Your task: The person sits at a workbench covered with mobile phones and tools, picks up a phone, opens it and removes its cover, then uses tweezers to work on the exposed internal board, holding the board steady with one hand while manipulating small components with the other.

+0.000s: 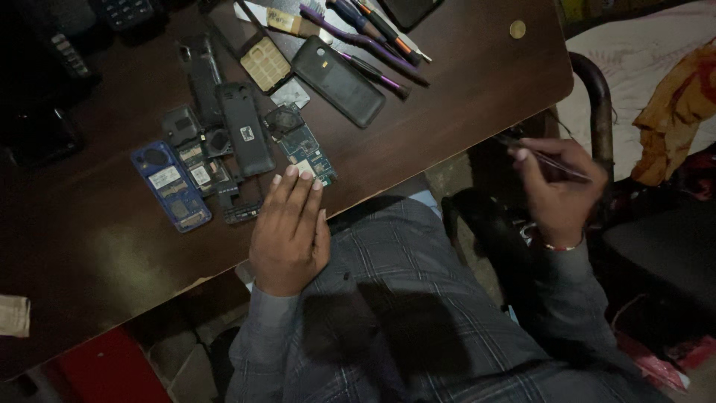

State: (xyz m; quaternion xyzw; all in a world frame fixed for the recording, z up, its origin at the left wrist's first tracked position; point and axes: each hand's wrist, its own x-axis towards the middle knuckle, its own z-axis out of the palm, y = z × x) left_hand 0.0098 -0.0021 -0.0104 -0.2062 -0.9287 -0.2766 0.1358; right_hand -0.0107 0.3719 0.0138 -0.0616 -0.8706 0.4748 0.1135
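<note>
Green bare circuit board [307,153] under my flat, open left hand [289,227]: light, fragile, best pinched by its edges. Right hand [559,190] grips a thin metal tool [548,158].

place: phone repair bench | evidence: opened phones [171,186], circuit board [306,153], screwdrivers [373,22] on wooden desk [462,97]
</note>
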